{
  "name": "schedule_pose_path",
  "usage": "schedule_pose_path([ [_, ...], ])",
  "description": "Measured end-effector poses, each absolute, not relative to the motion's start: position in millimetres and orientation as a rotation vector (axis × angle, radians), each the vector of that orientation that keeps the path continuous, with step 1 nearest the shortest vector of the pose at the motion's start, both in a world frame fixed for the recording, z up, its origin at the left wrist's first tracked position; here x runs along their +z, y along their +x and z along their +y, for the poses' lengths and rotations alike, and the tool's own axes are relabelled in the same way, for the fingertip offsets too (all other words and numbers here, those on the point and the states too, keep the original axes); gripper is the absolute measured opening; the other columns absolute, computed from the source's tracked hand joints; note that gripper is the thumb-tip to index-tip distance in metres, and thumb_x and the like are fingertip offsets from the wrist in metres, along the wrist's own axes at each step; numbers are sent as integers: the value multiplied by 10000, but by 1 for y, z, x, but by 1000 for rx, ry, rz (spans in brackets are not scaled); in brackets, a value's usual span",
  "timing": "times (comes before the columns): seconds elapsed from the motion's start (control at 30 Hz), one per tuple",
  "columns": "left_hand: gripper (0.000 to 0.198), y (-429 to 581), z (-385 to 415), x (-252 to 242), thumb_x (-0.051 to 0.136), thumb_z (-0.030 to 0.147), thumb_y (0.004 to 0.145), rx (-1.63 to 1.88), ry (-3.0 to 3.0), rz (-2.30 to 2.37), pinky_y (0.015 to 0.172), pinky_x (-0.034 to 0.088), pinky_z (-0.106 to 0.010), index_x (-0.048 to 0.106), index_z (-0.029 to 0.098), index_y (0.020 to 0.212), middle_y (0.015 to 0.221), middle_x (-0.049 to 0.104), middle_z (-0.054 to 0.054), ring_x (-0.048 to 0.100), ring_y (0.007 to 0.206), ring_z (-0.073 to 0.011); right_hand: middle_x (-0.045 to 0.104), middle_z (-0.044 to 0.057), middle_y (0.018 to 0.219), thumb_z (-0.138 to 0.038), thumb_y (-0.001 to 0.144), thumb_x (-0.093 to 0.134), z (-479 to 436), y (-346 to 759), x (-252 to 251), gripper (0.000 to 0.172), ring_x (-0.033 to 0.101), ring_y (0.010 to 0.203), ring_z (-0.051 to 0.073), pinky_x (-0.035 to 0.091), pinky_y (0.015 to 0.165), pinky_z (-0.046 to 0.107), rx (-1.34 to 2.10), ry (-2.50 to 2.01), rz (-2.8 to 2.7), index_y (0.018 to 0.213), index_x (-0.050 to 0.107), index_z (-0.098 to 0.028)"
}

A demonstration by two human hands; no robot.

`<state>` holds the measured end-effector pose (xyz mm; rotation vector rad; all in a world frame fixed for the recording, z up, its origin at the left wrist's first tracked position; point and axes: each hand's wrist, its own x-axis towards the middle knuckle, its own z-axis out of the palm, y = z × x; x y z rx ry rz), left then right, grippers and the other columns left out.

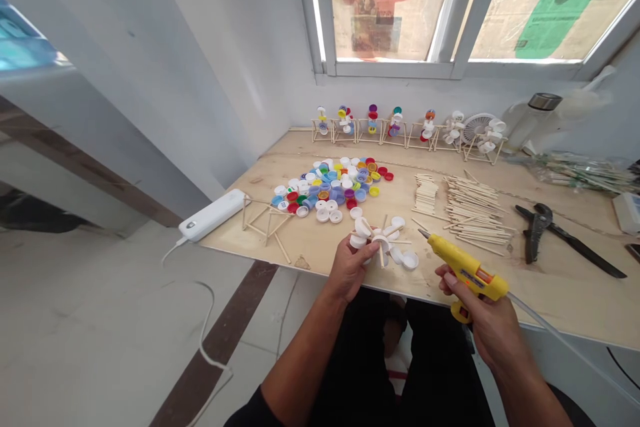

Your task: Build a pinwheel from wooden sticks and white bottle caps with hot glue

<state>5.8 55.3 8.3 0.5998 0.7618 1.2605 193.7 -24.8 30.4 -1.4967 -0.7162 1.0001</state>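
Between the fingers of my left hand [349, 268] is a small wheel [381, 244] made of a white bottle cap with wooden sticks standing out from it and more white caps on some stick ends. My right hand [483, 317] is wrapped round the grip of a yellow glue gun [463, 265]. The gun's nozzle points left toward the wheel, a short way apart from it. Loose white caps [411, 260] lie on the table just beyond and beside the wheel. How many sticks carry caps is partly hidden by my fingers.
Colourful bottle caps [330, 181] lie heaped beyond my left hand. Wooden sticks [473, 210] are piled at right, with black-handled cutters [543, 230] beside them. A stick frame [267, 219] and a white power strip [214, 213] sit at left. Several small cap wheels on stands [373, 123] line the wall.
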Motion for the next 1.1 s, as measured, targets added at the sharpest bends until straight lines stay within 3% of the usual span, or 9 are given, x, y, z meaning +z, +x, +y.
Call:
schedule_pose_path([
  [0.2,379,10,56,6,844,225,533,1253,583,756,686,449,-241,673,135,859,744,667,-17,608,721,-139,713,99,946,-414,581,798,-23,197,27,432,638,764,192,532,716,308,1017,-1507,-734,914,724,-149],
  [0.87,431,9,54,-3,838,242,558,1251,696,753,788,449,-268,693,143,952,843,690,-32,604,787,-143,724,67,929,-403,587,796,-24,193,32,380,644,763,170,526,711,267,1009,-1509,-718,886,735,-177],
  [1.1,394,9,53,-4,840,236,550,1260,692,758,780,451,-265,700,132,903,840,698,-38,612,775,-149,720,95,951,-430,578,791,-25,193,32,428,655,782,210,537,710,307,989,-1536,-749,897,732,-151],
])
